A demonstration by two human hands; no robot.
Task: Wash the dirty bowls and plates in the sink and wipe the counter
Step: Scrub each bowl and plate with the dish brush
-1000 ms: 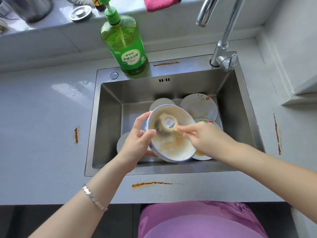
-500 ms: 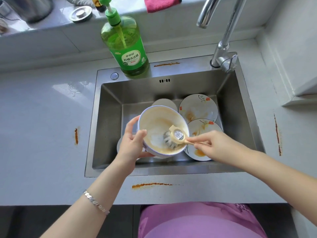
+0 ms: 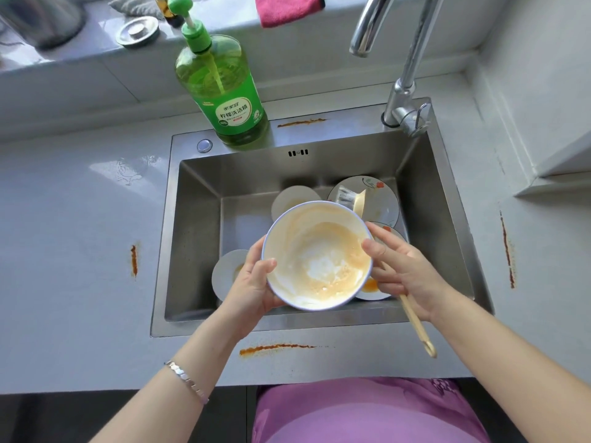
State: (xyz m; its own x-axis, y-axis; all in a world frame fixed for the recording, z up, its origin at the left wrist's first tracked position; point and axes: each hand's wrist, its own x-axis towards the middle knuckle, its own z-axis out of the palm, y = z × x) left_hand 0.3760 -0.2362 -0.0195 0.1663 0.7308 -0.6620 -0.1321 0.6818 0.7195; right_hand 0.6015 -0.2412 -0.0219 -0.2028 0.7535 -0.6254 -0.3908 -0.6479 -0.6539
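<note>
A white bowl (image 3: 316, 254) with a blue rim and smeared orange residue is held level above the steel sink (image 3: 198, 225). My left hand (image 3: 256, 282) grips its left edge, thumb on the rim. My right hand (image 3: 403, 270) holds a cream dish brush (image 3: 412, 318) by the handle; the handle passes behind the bowl and the bristle head shows above its far rim. The right thumb touches the bowl's right rim. Dirty plates lie in the sink: a flowered plate (image 3: 380, 203), a plain plate (image 3: 294, 199), another plate (image 3: 227, 276) at the left.
A green dish soap bottle (image 3: 224, 100) stands on the sink's back ledge, the faucet (image 3: 403, 78) at the back right. Orange streaks mark the counter: a front smear (image 3: 275, 348), a left smear (image 3: 133, 260), a right smear (image 3: 507, 251). A pink cloth (image 3: 287, 8) hangs from the sill.
The brush has come out of the bowl and now lies behind it. The bowl has tipped from tilted to level, opening upward, with the right thumb now on its rim.
</note>
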